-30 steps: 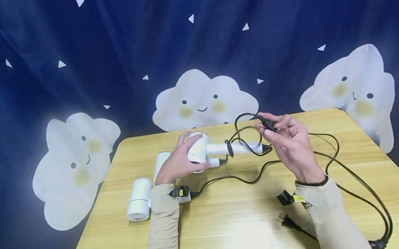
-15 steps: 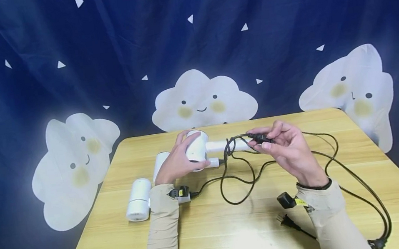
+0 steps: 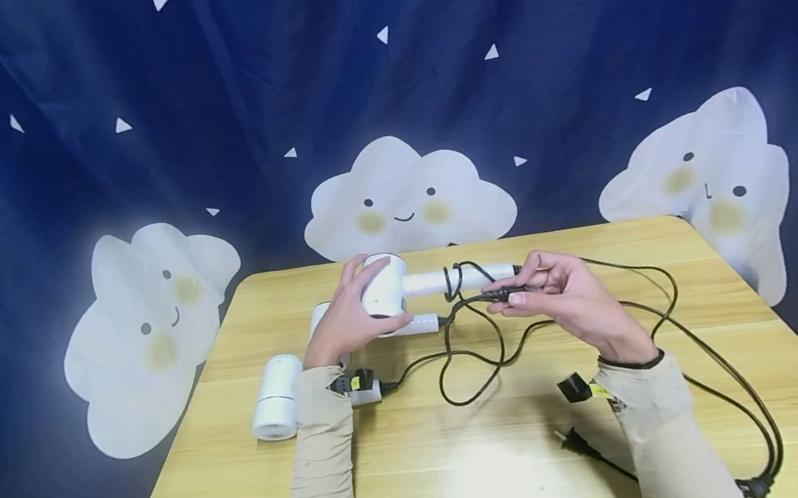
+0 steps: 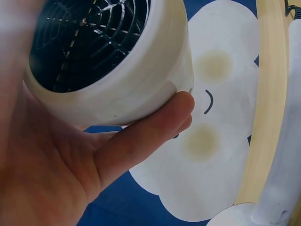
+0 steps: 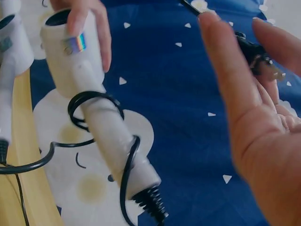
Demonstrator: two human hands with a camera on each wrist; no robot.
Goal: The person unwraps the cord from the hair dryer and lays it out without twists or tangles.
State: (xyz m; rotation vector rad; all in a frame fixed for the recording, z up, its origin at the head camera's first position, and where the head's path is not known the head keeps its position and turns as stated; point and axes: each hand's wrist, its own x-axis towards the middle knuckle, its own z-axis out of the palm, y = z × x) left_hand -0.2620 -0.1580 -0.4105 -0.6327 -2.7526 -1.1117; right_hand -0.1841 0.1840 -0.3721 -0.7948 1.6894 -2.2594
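Observation:
My left hand grips the barrel of a white hair dryer, fingers and thumb around it. In the left wrist view, the dark grille of its barrel faces the camera. The dryer's handle points right, and its black cord loops loosely around it. My right hand, right of the handle, pinches the cord's black plug between thumb and fingers. Metal prongs show on that plug in the right wrist view.
A second white hair dryer lies partly hidden behind my left hand. A third dryer lies at the left of the wooden table. Black cords run across the right side, and another plug lies near my right sleeve.
My right hand has come down and to the left with the plug. Cord wound around the handle has loosened into wider loops over the table. My left hand has raised the dryer slightly.

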